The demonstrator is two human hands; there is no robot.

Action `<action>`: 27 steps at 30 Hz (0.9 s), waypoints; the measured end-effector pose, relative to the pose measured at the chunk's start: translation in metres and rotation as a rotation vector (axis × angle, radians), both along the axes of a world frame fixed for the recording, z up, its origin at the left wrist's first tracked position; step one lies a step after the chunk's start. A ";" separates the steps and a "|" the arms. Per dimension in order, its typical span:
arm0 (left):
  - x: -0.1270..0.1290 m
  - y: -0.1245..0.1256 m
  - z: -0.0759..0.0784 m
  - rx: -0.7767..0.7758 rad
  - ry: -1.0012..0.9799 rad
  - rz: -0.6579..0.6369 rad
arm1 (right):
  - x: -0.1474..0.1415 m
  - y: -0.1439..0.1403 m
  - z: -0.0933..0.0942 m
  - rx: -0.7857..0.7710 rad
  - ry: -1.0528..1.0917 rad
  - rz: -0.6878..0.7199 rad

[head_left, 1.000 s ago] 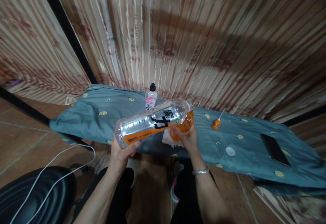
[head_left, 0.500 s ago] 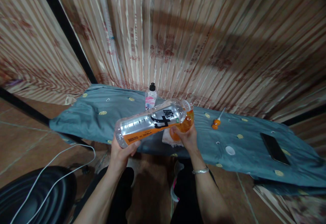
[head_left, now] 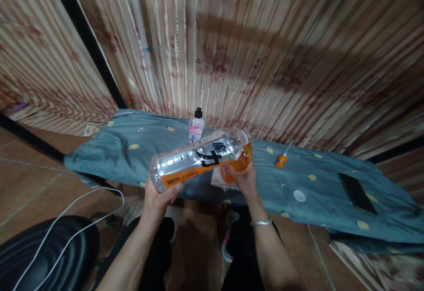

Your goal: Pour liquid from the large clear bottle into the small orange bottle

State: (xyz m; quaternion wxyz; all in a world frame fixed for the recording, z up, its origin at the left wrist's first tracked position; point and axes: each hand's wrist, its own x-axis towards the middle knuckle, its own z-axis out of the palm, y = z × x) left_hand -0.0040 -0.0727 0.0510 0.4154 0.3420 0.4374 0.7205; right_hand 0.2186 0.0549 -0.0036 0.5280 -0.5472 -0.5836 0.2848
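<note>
My left hand (head_left: 158, 200) is closed round the base of a clear plastic drink bottle (head_left: 195, 158) with a silver and orange label. The bottle is tilted, nearly level, its uncapped neck pointing right. In my right hand (head_left: 244, 179) is an orange bottle (head_left: 243, 160), its top by the clear bottle's mouth. Whether the two rims touch I cannot tell. A white cloth (head_left: 221, 181) lies behind and below the orange bottle, partly hidden. Beyond the clear bottle stands a small bottle (head_left: 196, 130) with a black cap and pink label.
An orange pump top (head_left: 281, 159) with a pale tube, a white cap (head_left: 299, 195) and a black phone (head_left: 357, 193) lie on the teal cloth-covered surface (head_left: 327, 202). A striped curtain (head_left: 225, 39) hangs behind. At lower left is a black ridged stool (head_left: 49, 255) with a white cable (head_left: 74, 200).
</note>
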 end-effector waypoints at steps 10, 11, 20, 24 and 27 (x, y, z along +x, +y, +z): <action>-0.001 0.000 -0.002 -0.008 0.025 0.010 | 0.001 0.000 0.000 -0.003 -0.007 0.011; -0.001 -0.001 -0.001 -0.007 0.024 0.009 | 0.001 0.001 -0.001 0.000 -0.005 0.015; 0.000 0.000 -0.001 0.000 0.006 0.015 | 0.002 0.001 -0.002 0.004 0.003 0.027; -0.001 0.000 -0.002 -0.013 0.015 0.031 | 0.001 0.000 -0.002 0.013 -0.001 0.028; -0.002 0.000 -0.001 -0.015 0.039 0.014 | 0.001 0.000 -0.002 0.015 -0.002 0.022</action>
